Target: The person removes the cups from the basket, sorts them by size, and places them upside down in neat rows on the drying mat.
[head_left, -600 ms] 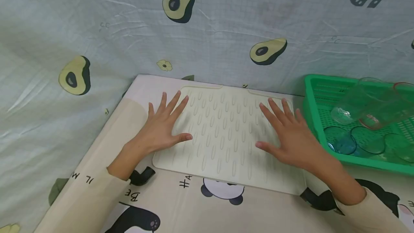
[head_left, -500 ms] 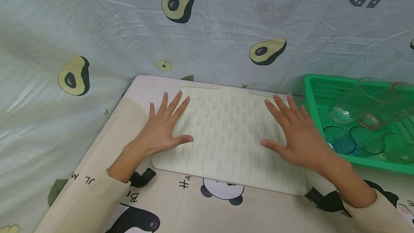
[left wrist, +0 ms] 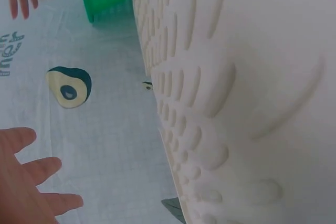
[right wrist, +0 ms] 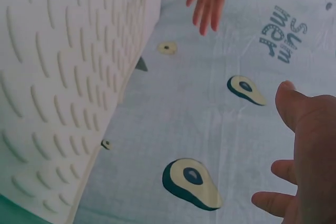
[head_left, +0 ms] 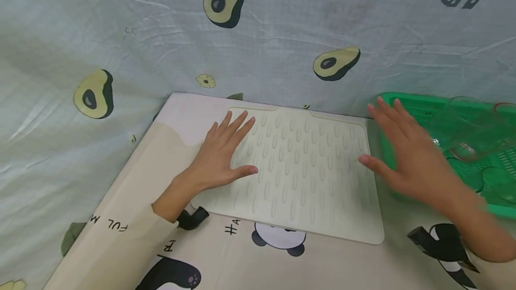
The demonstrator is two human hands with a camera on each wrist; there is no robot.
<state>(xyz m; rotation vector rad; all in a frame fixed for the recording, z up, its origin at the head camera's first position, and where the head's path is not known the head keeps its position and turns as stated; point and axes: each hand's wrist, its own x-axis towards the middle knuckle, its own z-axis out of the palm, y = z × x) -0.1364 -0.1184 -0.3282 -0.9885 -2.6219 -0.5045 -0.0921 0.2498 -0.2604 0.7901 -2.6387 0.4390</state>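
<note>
A cream ridged silicone mat (head_left: pixel 298 169) lies flat on the table; its ridged surface (left wrist: pixel 236 98) fills the left wrist view and shows again as the mat (right wrist: pixel 58 77) in the right wrist view. My left hand (head_left: pixel 223 155) rests flat on the mat's left part with straight, spread fingers. My right hand (head_left: pixel 407 155) hovers blurred past the mat's right edge, over the green basket (head_left: pixel 407 102), fingers spread and holding nothing. Its fingers (right wrist: pixel 310 171) show at the right wrist view's edge.
Several clear glasses (head_left: pixel 471 142) lie in the green basket at the right. An avocado-print cloth (head_left: pixel 258 35) hangs as a wall behind the table. A panda-print tablecloth (head_left: pixel 278 240) covers the tabletop in front of the mat.
My right hand has lifted off the mat and moved right, over the green basket. My left hand has slid a little right and further onto the mat.
</note>
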